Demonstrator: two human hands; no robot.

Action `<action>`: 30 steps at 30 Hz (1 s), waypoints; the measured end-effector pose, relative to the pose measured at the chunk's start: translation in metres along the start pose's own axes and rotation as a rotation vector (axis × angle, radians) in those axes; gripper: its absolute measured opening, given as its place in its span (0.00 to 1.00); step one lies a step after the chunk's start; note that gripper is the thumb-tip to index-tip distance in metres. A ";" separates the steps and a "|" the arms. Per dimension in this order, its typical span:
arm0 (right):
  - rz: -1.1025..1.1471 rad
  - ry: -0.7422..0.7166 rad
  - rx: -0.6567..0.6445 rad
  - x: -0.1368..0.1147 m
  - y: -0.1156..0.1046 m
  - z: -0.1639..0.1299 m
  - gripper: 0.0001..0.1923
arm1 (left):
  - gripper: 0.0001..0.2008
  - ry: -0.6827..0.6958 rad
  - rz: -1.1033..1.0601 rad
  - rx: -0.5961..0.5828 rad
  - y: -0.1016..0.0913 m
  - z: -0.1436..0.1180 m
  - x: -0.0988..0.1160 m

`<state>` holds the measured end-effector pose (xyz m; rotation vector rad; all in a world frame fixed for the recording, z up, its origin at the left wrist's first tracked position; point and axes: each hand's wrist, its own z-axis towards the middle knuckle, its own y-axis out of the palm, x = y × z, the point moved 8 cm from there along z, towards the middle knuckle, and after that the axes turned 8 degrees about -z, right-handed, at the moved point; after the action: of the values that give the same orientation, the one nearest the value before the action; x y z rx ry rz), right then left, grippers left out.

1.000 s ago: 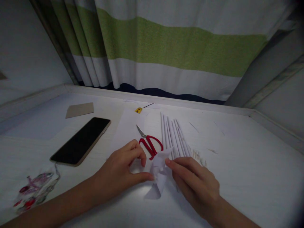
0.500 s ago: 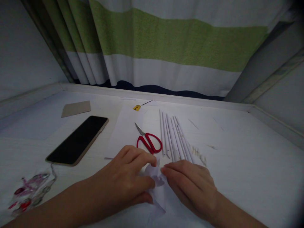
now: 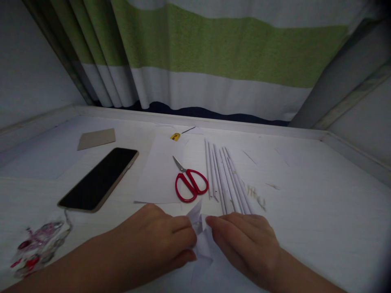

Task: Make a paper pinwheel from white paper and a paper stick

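Note:
Between my two hands is a folded piece of white paper, creased, with pointed flaps standing up. My left hand has its fingers curled and closed on the paper's left side. On the right side, my right hand pinches the paper between thumb and fingers. The fingertips partly cover the paper, so its full shape is hidden. Just beyond the hands lie red-handled scissors, blades slightly apart and pointing away to the left. Several thin rolled white paper sticks lie side by side beyond my right hand.
A black-screened phone with a beaded charm lies at the left. Behind it is a grey-brown card. A white sheet lies left of the scissors, a yellow tool at its far end. A striped curtain hangs behind the table.
My left hand's fingers have curled in and closed on the paper, having been spread over it before. The paper's flap now stands more upright. My right hand stays almost in place.

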<state>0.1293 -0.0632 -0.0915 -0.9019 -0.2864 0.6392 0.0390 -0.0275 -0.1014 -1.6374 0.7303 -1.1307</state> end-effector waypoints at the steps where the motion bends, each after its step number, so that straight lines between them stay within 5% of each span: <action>1: 0.019 0.009 0.000 0.000 0.000 0.001 0.09 | 0.02 -0.010 0.008 -0.016 0.001 0.000 0.001; 9: 0.178 0.109 0.057 -0.002 -0.005 0.010 0.09 | 0.06 -0.186 -0.179 -0.061 0.003 -0.001 0.001; 20: 0.483 0.641 -0.131 0.027 0.019 -0.001 0.08 | 0.15 -0.247 -0.579 0.014 0.019 -0.004 -0.011; 30: 0.504 0.621 -0.154 0.024 0.028 -0.007 0.09 | 0.10 -0.358 -0.564 -0.041 0.029 -0.005 -0.017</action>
<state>0.1404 -0.0401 -0.1183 -1.2868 0.4702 0.7661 0.0293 -0.0249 -0.1333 -2.0790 0.0535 -1.1542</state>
